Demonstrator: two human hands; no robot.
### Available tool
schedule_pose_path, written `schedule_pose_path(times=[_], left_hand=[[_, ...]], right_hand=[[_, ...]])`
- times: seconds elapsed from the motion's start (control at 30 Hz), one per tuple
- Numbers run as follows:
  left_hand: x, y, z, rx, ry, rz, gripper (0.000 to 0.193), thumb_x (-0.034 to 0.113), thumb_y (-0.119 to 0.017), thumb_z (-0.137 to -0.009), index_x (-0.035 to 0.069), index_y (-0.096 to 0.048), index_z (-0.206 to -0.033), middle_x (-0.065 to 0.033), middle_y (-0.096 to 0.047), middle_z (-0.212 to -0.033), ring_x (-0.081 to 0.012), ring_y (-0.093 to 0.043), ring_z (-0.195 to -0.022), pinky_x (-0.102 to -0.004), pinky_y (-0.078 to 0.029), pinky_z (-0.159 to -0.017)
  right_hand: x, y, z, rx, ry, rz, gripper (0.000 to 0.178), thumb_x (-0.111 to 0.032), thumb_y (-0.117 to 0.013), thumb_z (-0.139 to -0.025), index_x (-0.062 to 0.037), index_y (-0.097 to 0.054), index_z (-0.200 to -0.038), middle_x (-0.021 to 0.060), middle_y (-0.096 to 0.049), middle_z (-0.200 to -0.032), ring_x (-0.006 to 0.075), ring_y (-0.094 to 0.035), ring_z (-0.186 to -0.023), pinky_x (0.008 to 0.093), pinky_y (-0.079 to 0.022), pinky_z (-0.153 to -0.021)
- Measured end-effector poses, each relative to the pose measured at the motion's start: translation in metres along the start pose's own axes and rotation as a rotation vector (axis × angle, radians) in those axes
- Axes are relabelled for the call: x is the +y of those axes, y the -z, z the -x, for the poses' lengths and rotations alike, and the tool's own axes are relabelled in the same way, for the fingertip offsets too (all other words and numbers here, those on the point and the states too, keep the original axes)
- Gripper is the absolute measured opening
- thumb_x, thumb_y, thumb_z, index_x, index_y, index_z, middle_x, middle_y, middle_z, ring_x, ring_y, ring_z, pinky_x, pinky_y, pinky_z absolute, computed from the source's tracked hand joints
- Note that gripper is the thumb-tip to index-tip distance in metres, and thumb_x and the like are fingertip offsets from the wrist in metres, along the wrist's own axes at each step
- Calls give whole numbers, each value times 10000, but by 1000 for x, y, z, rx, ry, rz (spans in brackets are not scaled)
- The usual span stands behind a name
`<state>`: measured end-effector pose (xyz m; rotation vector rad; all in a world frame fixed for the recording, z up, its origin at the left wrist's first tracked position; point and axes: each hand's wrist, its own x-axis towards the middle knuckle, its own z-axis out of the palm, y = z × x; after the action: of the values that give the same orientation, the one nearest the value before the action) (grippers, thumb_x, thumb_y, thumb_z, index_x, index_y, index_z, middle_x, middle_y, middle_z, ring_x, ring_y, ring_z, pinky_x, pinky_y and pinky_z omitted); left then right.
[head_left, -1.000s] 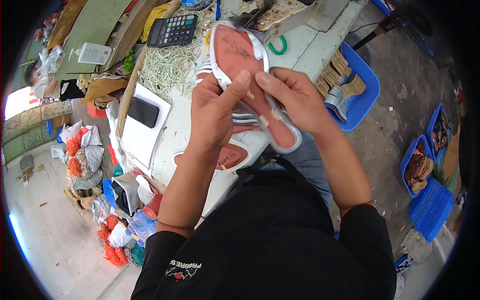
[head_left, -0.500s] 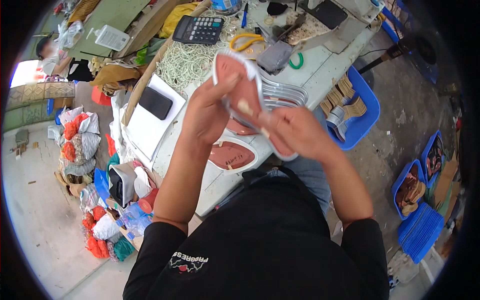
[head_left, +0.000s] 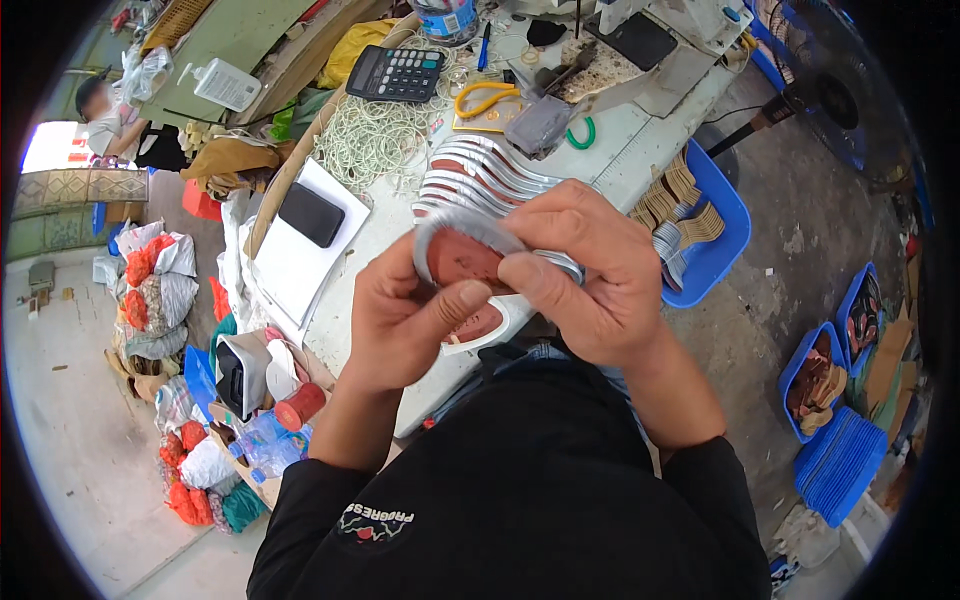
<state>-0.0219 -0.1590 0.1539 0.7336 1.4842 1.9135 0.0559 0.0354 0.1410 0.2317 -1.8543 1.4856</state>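
Note:
Between both hands I hold a shoe insole [head_left: 465, 258] with a reddish-brown face and a silvery white rim, slightly blurred and tilted. My left hand [head_left: 400, 325] is closed on its left end, thumb along the near side. My right hand [head_left: 590, 275] pinches the right part between thumb and fingers, hiding that end. Just beyond my hands, a fanned row of similar insoles [head_left: 468, 172] lies overlapping on the worktable [head_left: 640, 150]. Another brown insole with a white rim [head_left: 480, 322] lies on the table below my hands, partly covered by them.
Beyond the row are a calculator [head_left: 396, 74], tangled white cord [head_left: 375, 130], yellow-handled scissors [head_left: 483, 98] and a green ring [head_left: 581, 134]. A phone [head_left: 311, 214] rests on white paper at left. At right stand a blue basket [head_left: 735, 215] of tan sole pieces and a fan [head_left: 835, 105].
The insole has come down and turned from lengthwise to foreshortened. My left hand has lowered, and my right hand has rolled over with its thumb on the insole. The fanned row shows more.

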Motion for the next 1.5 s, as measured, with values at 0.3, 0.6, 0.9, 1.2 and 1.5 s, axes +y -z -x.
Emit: schedule_pose_path(times=[0.3, 0.6, 0.9, 1.2, 1.5], left_hand=[[22, 3, -11, -97, -442, -664, 356, 1, -813, -798, 34, -730, -1143, -136, -790, -1039, -294, -778, -887, -351, -603, -762], [16, 13, 11, -27, -195, -441, 226, 8, -763, -905, -18, -718, -1125, -156, -791, -1028, -276, -783, -915, -374, -626, -804], [-77, 114, 80, -127, 99, -1306, 823, 155, -929, -687, 77, -579, -1428, -153, -650, -1327, -356, -631, -1222, -423, -534, -1001], [-32, 124, 48, -280, 192, -966, 652, 25, -898, -666, 39, -669, -1276, -130, -675, -1107, -314, -727, -1006, -358, -597, -868], [-2, 89, 0, -436, 4, -1081, 449, 371, -819, -889, 51, -729, -1192, -107, -688, -863, -285, -701, -758, -366, -543, -699]], right_hand=[[-26, 2, -28, -80, 180, -46, 334, -217, -957, -743, -27, -811, -975, 86, -737, -804, 204, -678, -695, 303, -507, -621], [-14, -6, -10, -209, 40, 27, 309, -219, -927, -766, -42, -785, -977, 88, -729, -834, 250, -697, -746, 352, -534, -686], [76, -24, 95, -532, -139, 609, 366, -208, -859, -792, -75, -723, -1104, 76, -667, -919, 297, -637, -926, 433, -468, -855], [55, -43, 70, -468, -632, 78, 551, -275, -840, -911, 14, -626, -1328, 162, -704, -1199, 287, -690, -1106, 426, -545, -991], [62, -32, 45, -380, -1036, -667, 186, -126, -719, -1030, 33, -690, -1122, 68, -760, -983, 73, -695, -891, 240, -558, -790]])
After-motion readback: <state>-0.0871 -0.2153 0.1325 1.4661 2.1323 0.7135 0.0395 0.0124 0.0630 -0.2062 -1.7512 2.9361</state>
